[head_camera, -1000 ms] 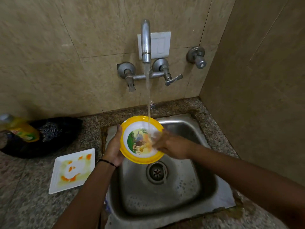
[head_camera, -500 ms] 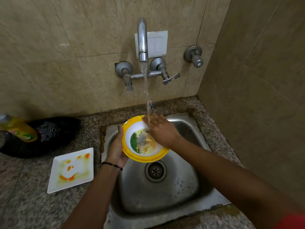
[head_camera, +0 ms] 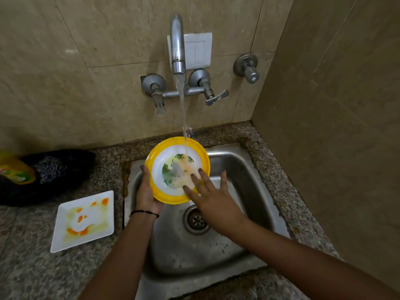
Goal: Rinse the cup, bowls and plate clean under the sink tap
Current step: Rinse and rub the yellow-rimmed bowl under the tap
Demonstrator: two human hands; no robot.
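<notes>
Bowl (head_camera: 175, 169): yellow-rimmed, tilted toward the person, was over the sink (head_camera: 239, 169) at its 11 o'clock corner.
Water (head_camera: 183, 118): 1 stream fell from the tap (head_camera: 178, 44) at 12 o'clock and struck the bowl's inside near 1 o'clock.
Left hand (head_camera: 147, 192): gripped the bowl's rim at 8 o'clock, thumb on the rim, fingers hidden beneath.
Right hand (head_camera: 214, 202): wide, fingers straight and spread, fingertips on the bowl's inside at 4 o'clock.
Plate (head_camera: 84, 221): square, white, smeared orange and green, lay flat on the counter (head_camera: 32, 273) at 9 o'clock of the sink.
Bottle (head_camera: 15, 169): yellow, at 10 o'clock, against a dark bundle (head_camera: 65, 169).
</notes>
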